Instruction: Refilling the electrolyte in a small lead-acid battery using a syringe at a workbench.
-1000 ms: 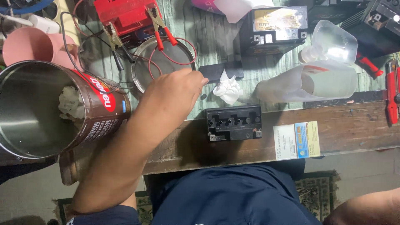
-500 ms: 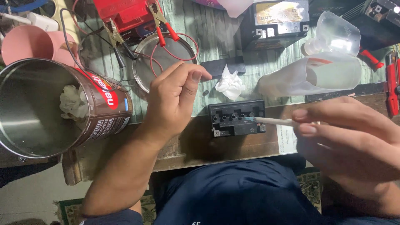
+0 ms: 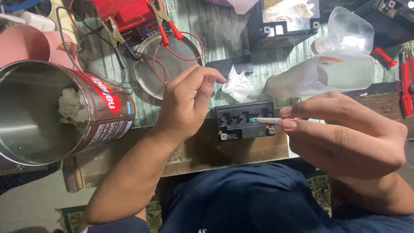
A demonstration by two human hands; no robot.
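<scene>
Two hands over the battery — right hand pinching a white stick.

I worked at a small battery-repair workshop bench: red and black crocodile clamp leads lay at upper centre, a large black rectangular battery stood at the top, red-handled pliers at right.

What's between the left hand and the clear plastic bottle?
In the head view, a crumpled white tissue lies between the left hand and the clear plastic bottle.
</scene>
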